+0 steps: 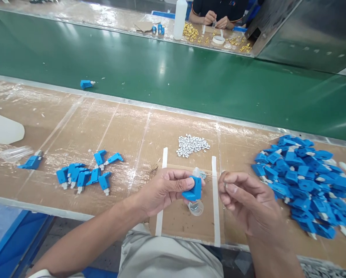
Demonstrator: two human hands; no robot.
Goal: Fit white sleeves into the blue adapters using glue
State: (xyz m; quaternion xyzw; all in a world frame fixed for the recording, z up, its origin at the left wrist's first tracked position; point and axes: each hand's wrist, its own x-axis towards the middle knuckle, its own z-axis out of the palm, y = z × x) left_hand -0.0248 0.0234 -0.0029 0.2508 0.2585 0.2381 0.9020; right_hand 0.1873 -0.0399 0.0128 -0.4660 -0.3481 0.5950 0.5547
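A blue L-shaped piece (197,188) is pinched in the left fingers (182,185).

You are facing a long workbench (126,131) topped with brown cardboard, its surface glossy and crossed by seams. Past its pale edging strip (173,109), a wide green conveyor belt (132,65) runs across your whole view, slanting down to the right. Beyond it you have a second, similarly covered bench (88,15), and at upper right a large grey metal housing (308,34) with a dull sheen. Light glares white off the far bench and leaves soft streaks on the belt. At your lower left, a blue crate-like frame (5,270) sits beside dark grey floor (59,239).
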